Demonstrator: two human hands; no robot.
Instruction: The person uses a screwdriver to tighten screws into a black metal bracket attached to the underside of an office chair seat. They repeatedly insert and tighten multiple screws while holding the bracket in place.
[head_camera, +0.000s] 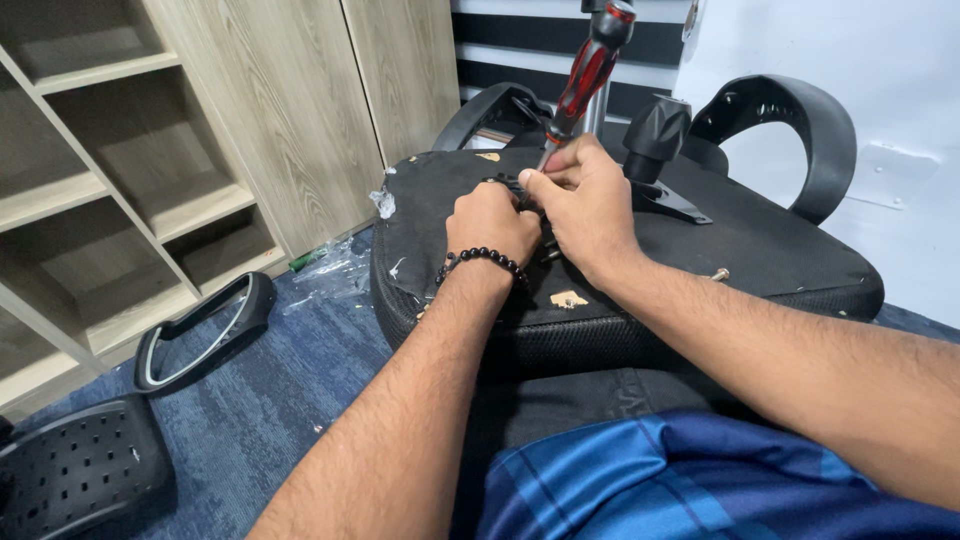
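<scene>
Gripping the lower shaft of a red-and-black screwdriver (590, 65), the right hand (585, 200) is closed around the tool, whose handle rises up and away from the knuckles toward the top edge of the view, where its end is cut off. The tip is hidden beneath the fingers, so its contact point cannot be made out. Touching the right hand on its inner side, the left hand (490, 222) is curled shut on a small dark part against the overturned chair seat (760, 250); the part itself is almost wholly covered and cannot be identified. A black bead bracelet (482, 259) circles the left wrist. Just beyond the right hand stands the seat's black mechanism knob (655, 130) on its bracket, and beside the screwdriver a metal column is partly concealed. Past both hands curve two black armrests (790, 120), the nearer-left one largely hidden behind the hands. A loose screw (719, 274) lies on the seat to the outer side of the right forearm. Well off to the left hand's outer side, on the blue carpet (270, 400), lie a detached armrest loop (205, 325) and a perforated black panel (80, 470), the latter cut off by the frame edge.
</scene>
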